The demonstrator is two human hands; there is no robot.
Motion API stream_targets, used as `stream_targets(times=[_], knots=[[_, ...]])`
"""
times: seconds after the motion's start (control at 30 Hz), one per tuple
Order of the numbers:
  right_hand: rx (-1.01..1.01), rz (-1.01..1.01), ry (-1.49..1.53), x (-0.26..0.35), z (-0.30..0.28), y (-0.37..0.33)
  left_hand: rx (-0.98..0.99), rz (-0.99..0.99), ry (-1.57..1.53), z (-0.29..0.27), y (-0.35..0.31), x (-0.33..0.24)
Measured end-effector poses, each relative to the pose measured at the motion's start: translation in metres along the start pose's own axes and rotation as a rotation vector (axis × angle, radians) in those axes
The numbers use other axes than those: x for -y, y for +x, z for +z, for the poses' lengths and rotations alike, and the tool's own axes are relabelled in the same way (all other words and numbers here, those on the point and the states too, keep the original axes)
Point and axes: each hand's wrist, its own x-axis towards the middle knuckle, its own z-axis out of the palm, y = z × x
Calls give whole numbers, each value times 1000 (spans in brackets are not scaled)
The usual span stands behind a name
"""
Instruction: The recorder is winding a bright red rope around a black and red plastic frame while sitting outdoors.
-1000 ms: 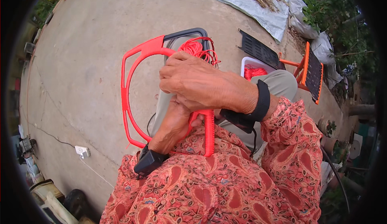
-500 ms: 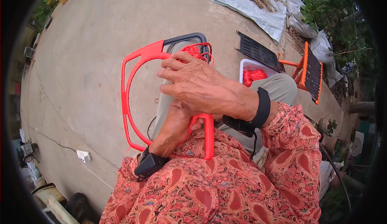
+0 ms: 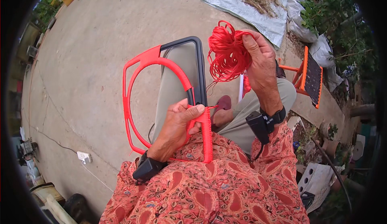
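Observation:
A frame of bent tube lies across my lap, its left and lower parts wrapped in red cord (image 3: 141,57) and its upper right corner bare black tube (image 3: 199,69). My left hand (image 3: 171,123) is closed on the frame where the inner curved bar meets the right-hand side, thumb pressing on the red wrapping. Up and to the right, my right hand (image 3: 262,63) holds a looped bundle of red cord (image 3: 227,52) between thumb and fingers, clear of the frame. Loose strands hang from the bundle's lower end.
Behind my right wrist, a white tub (image 3: 241,88) with more red cord is mostly hidden. Farther right stands an orange-framed seat with a black slatted top (image 3: 313,77). A silvery sheet (image 3: 229,0) bears dry stalks. A white power socket (image 3: 84,156) lies on the concrete at left.
My right hand has swung from over the left hand up and to the right, carrying the red cord bundle off the frame. My left hand keeps its hold, now uncovered.

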Motion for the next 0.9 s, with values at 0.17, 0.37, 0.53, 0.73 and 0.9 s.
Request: stream_targets(times=[0.17,0.37,0.53,0.73,0.9], knots=[[-199,150,335,-51,-47,-14,-12,53,11,2,-6,-2],[57,288,21,-60,30,-36,48,77,45,10,-14,-6],[300,347,-106,-58,52,-39,-42,91,18,-3,-8,-3],[268,-21,-370,-62,24,-49,-44,32,-46,-10,1,-3],[367,661,-180,-23,-10,-90,-59,20,-43,-11,2,-2]])
